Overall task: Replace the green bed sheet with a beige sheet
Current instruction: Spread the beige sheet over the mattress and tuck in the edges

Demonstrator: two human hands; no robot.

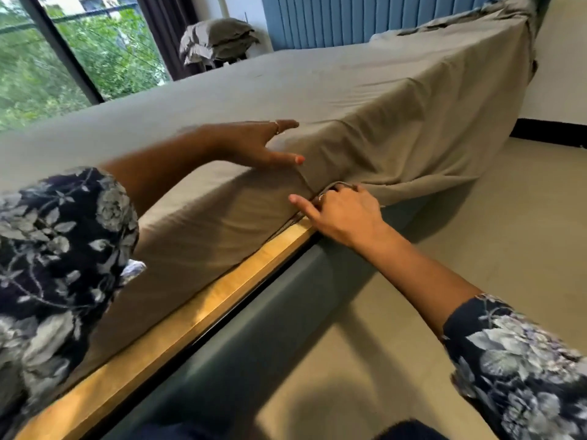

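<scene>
Along bed edge, one beige sheet, left hand flat, right hand gripping hem

Single head view, worn camera, wide-angle, horizon tilted. Looks forward and down along side edge of bed toward blue headboard at far end. Very near bed side: wooden frame rail runs diagonally from bottom left to centre. Both forearms reach in from lower corners, left hand and right hand mid-frame. Window upper left, floor right. No second view, no overlap.
</scene>
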